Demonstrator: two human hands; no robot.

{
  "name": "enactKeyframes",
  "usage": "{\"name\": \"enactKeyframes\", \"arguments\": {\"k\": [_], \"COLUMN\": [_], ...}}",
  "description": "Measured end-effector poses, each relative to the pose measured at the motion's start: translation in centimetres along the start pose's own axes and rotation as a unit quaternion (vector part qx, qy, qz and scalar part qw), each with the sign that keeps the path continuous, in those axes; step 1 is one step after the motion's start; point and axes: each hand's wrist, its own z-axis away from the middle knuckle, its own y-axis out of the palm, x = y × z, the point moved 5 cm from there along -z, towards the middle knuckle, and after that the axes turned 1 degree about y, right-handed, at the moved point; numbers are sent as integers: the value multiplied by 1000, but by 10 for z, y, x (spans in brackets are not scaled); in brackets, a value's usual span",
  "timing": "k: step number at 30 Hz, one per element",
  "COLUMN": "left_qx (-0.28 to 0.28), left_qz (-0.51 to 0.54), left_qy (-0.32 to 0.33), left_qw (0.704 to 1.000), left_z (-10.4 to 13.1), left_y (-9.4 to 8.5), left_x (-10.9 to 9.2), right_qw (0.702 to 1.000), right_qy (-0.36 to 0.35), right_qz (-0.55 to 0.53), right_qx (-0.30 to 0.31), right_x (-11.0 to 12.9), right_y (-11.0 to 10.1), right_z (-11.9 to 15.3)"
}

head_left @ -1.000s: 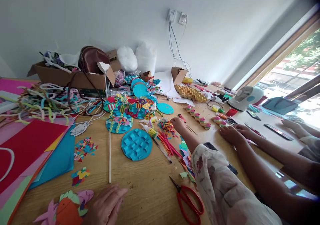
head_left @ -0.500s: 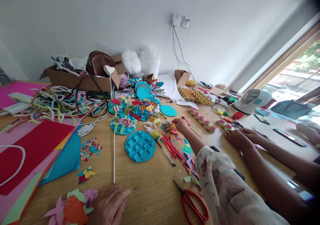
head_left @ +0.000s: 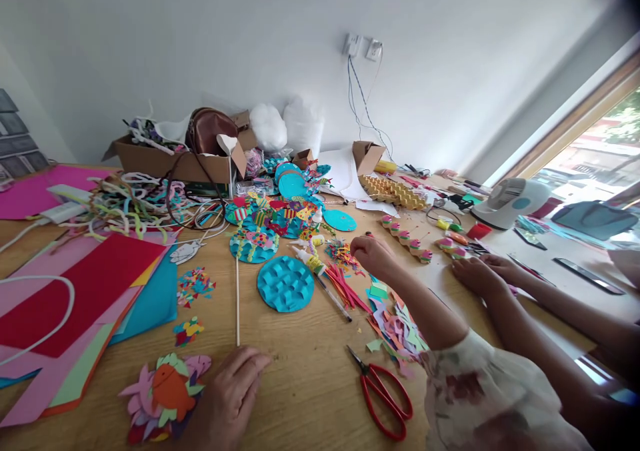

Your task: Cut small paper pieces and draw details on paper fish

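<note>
My left hand [head_left: 235, 394] rests on the wooden table near the front edge, fingers pressed together; whatever it may hold is hidden. Beside it lie paper fish [head_left: 170, 391], and a white stick [head_left: 238, 304] ends just above it. My right hand [head_left: 373, 254], fingers curled, is at the right of a pile of thin colored paper strips [head_left: 343, 252]; its fingertips' contents are too small to make out. Between the hands are a round blue piece with raised paper scales [head_left: 285, 284], a glue bottle [head_left: 311, 261], a pen [head_left: 336, 299] and red-handled scissors [head_left: 383, 394].
Another person's hands [head_left: 475, 276] work at the right, near a white fan [head_left: 513, 203]. Paper scraps [head_left: 397, 324] lie by my right forearm. Colored sheets [head_left: 90, 291] cover the left side, with pipe cleaners [head_left: 120, 204] and a cardboard box [head_left: 165, 163] behind.
The view has shifted slightly left. My right hand has moved a little right of the strip pile, and more scraps show beside its sleeve. My left hand stays low on the table.
</note>
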Motion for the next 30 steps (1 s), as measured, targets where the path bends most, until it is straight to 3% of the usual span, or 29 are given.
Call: {"name": "enactKeyframes", "arguments": {"k": [2,5,10,15,20,25,30], "left_qx": [-4,-24,-37,-38,-28,-11,-6], "left_qz": [7,9,5,2,0,-4,-8], "left_qy": [-2,3,-25,-32,-19,-26,-17], "left_qw": [1000,1000,999,999,999,1000,1000], "left_z": [-1,-2,-5,-5,-5,-5,-5], "left_y": [-2,-8,-16,-18,-15,-13,-11], "left_x": [-1,-1,4,6,4,4,3], "right_qw": [998,979,971,967,978,969,971], "right_qy": [-53,-192,-198,-200,-140,-156,-153], "right_qz": [-19,-68,-82,-111,-72,-91,-101], "right_qx": [7,27,102,113,138,167,155], "right_x": [26,66,91,102,97,100,114], "right_y": [-8,-5,39,75,97,104,103], "right_z": [32,85,142,164,178,201,189]}}
